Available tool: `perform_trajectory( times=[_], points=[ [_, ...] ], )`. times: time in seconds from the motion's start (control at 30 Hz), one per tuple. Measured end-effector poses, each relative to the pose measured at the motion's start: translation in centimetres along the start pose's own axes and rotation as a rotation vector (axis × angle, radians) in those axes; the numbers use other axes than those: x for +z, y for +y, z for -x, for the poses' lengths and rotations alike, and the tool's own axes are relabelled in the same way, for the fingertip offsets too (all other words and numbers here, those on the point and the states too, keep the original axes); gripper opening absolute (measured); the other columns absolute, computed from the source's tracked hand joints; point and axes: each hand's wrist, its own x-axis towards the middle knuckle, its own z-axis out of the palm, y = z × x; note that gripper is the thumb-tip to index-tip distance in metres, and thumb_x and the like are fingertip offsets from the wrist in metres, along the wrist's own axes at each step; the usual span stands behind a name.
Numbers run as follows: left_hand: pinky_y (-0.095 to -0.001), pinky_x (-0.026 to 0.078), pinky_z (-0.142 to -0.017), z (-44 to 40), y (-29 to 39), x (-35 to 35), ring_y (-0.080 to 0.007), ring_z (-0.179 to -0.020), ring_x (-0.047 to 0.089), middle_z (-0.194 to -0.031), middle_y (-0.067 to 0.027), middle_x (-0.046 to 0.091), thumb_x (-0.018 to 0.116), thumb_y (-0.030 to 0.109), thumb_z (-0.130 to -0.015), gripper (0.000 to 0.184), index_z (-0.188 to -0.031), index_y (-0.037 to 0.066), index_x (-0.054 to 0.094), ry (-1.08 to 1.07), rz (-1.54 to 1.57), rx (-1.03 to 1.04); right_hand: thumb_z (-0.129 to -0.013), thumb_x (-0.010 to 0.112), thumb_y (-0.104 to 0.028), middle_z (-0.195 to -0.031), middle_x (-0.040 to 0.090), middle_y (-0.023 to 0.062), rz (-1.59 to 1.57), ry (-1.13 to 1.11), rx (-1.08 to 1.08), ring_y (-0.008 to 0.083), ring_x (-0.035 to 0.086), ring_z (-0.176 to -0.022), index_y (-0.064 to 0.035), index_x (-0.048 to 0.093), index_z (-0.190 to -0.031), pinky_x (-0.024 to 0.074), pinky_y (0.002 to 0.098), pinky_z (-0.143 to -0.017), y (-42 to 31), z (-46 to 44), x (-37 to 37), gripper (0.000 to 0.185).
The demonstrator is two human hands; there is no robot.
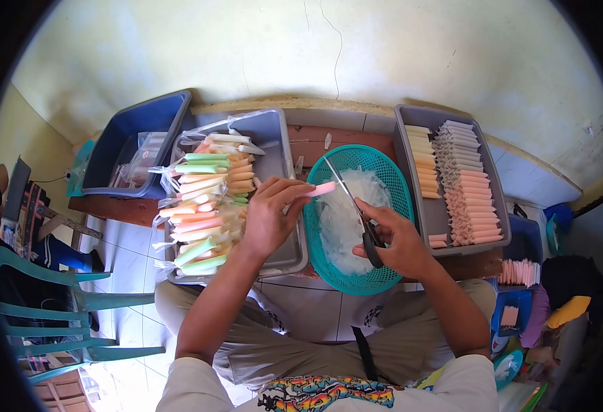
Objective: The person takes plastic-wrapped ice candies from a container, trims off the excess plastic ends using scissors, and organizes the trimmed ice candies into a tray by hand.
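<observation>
A pink stick-shaped packet (323, 189) is pinched in the fingers of my left hand (272, 209), over the left rim of a green mesh basket (409, 199). My right hand (397, 242) holds black-handled scissors (372, 246), their blades spread apart close to the packet's right end. Beneath both hands, clear plastic scraps (353, 237) lie in the basket. Left of my left hand, a grey tray (274, 137) holds many pastel packets (202, 223) with loose plastic ends. To the right, another grey tray (404, 130) holds neat rows of white, orange and pink packets (472, 199).
A dark blue tray (119, 134) with plastic bags stands at the back left. A green chair (47, 316) is at the lower left, near another person's leg (71, 255). Blue bins (521, 240) and a yellow cloth (568, 312) are on the right. The wall (274, 55) rises behind.
</observation>
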Motion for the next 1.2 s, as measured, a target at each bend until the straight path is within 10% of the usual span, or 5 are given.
perform_trajectory(
  times=[0.37, 0.57, 0.63, 1.2],
  points=[
    [-0.0385, 0.06, -0.082, 0.2, -0.1, 0.2, -0.0274, -0.097, 0.072, -0.109, -0.0064, 0.08, 0.086, -0.004, -0.082, 0.035, -0.115, 0.008, 0.081, -0.018, 0.017, -0.003, -0.086, 0.094, -0.014, -0.118, 0.055, 0.0055, 0.114, -0.035, 0.088, 0.0123, 0.061, -0.1, -0.0161, 0.048, -0.167, 0.0574, 0.0317, -0.095, -0.6, 0.0, 0.3, 0.092],
    [-0.0393, 0.06, -0.083, 0.4, -0.2, 0.4, -0.0274, -0.097, 0.072, -0.11, -0.0064, 0.08, 0.085, -0.003, -0.083, 0.035, -0.115, 0.008, 0.08, -0.029, 0.014, -0.001, -0.086, 0.094, -0.016, -0.115, 0.056, 0.0067, 0.172, -0.012, 0.062, 0.0133, 0.062, -0.097, -0.0174, 0.048, -0.167, 0.0584, 0.0325, -0.092, 0.0, -0.1, 0.6, 0.093],
    [-0.0396, 0.059, -0.084, 0.4, -0.2, 0.4, -0.0275, -0.097, 0.072, -0.109, -0.0065, 0.08, 0.085, -0.003, -0.083, 0.034, -0.115, 0.008, 0.08, -0.03, 0.011, 0.004, -0.084, 0.095, -0.032, -0.095, 0.058, 0.009, 0.224, 0.069, -0.082, 0.0185, 0.06, -0.076, -0.012, 0.054, -0.162, 0.0529, 0.0346, -0.072, 0.6, -0.2, 0.9, 0.09],
    [-0.041, 0.06, -0.085, 0.5, -0.4, 0.9, -0.0275, -0.095, 0.072, -0.107, -0.0042, 0.079, 0.085, 0.005, -0.085, 0.026, -0.11, 0.009, 0.082, -0.038, -0.074, 0.031, -0.087, 0.094, -0.027, -0.099, 0.059, 0.0105, 0.338, 0.078, -0.04, 0.0164, 0.06, -0.076, -0.01, 0.051, -0.164, 0.0534, 0.033, -0.072, -0.1, -0.2, 1.9, 0.089]
  ],
)
